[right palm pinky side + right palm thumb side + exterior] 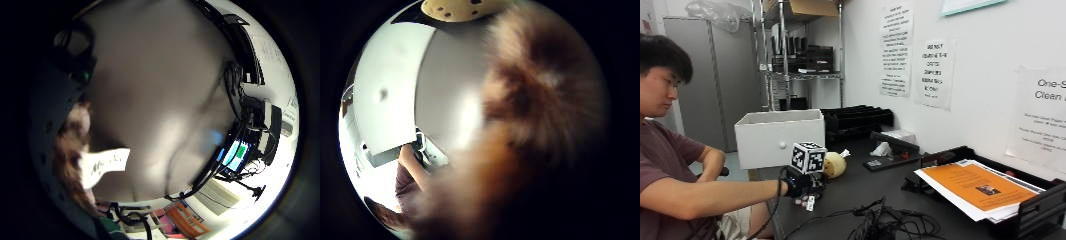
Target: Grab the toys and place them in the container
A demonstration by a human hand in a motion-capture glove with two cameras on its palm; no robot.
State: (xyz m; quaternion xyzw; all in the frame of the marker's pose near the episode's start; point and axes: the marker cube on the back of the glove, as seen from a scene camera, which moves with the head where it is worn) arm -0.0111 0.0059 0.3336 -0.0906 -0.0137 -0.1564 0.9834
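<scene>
**Furry toy in hand, box still ahead**

While the gloved right hand (802,186) hangs low over the dark table (859,195), on the near side of the white container (780,137), we take its fingers to be curled round a brown furry toy (540,125). That toy fills much of the thumb-side palm view, and a white tag (102,165) hanging from it shows in the little-finger-side view. From outside we see only the tag below the glove, so the grasp is our judgement.

A second toy, a yellow round one (834,164), sits on the table in front of the container, just beyond the hand.

To do this step well, we should lift the furry toy clear above the container's rim before moving across, since the container wall stands tall. We should pass over the yellow toy without nudging it, then let go only once the hand is well inside the opening.
</scene>
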